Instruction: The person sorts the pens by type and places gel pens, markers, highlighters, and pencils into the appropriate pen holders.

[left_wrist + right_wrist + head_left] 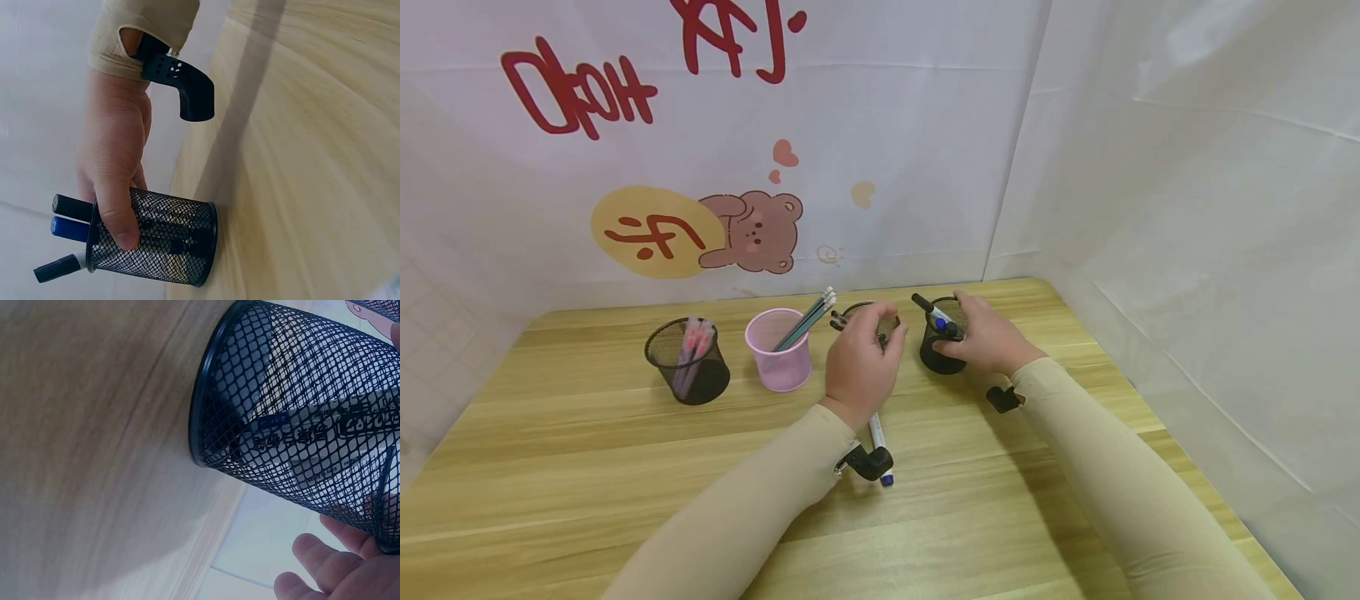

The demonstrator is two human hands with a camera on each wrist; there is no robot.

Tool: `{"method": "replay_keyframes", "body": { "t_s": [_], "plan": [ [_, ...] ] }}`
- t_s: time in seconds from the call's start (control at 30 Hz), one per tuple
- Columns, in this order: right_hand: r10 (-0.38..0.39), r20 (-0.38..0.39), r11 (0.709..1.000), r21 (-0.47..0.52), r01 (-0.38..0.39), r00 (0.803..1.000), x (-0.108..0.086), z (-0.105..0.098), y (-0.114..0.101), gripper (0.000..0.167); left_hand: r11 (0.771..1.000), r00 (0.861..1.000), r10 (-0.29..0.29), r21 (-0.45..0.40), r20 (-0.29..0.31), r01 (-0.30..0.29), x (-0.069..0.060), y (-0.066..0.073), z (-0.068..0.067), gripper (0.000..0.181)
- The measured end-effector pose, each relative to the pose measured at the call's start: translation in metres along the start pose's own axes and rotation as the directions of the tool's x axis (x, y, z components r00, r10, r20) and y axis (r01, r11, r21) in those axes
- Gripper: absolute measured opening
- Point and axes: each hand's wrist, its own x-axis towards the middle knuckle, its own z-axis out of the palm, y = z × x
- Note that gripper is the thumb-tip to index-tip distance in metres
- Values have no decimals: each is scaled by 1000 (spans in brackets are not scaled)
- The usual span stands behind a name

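Note:
My right hand (996, 337) holds a black mesh pen holder (938, 358) at the right of the row, thumb on its near side and fingers beyond. In it stand a black-capped marker (57, 267), a blue-capped marker (70, 229) and another dark-capped one. The left wrist view shows this same right hand (115, 162) with the holder upright on the table. My left hand (861, 358) hovers before another black mesh pen holder (857, 310), which it largely hides. Its thumb and forefinger are loosely curved, with nothing visible between them. Beneath the left wrist lies a white marker (877, 433) with blue ends.
To the left, a pink mesh holder (784, 375) contains several green pencils (805, 321). Farther left, a black mesh holder (707, 385) contains pink-and-purple pens (692, 346). A printed cloth wall (910, 125) rises behind the wooden table (587, 483), and a white one (1187, 208) stands at right.

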Motion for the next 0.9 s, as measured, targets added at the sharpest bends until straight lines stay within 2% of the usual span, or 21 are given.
{"method": "replay_keyframes", "body": {
  "t_s": [0.17,0.23,0.33,0.5,0.57,0.8,0.9],
  "plan": [
    [-8,2,1000,5,8,1000,0,0,0,111,1000,993,-15,29,118,12,-6,-1,-14,31],
    [-11,1,1000,2,11,1000,0,0,1,111,997,983,-40,65,179,29,-9,-2,-19,32],
    [-12,1,1000,-3,12,1000,1,1,1,111,991,958,-87,124,273,55,-13,-6,-26,34],
    [-5,10,1000,-7,5,1000,1,0,1,112,964,900,-183,253,396,85,-17,-13,-35,37],
    [2,17,1000,-9,-1,1000,0,-1,1,112,949,871,-221,303,438,88,-18,-15,-37,40],
    [7,25,1000,-9,-7,1000,0,-1,1,112,888,744,-351,454,568,73,-21,-21,-39,57],
    [6,22,1000,-3,-6,1000,1,0,1,112,870,708,-371,491,601,40,-22,-24,-37,61]
  ]
}}
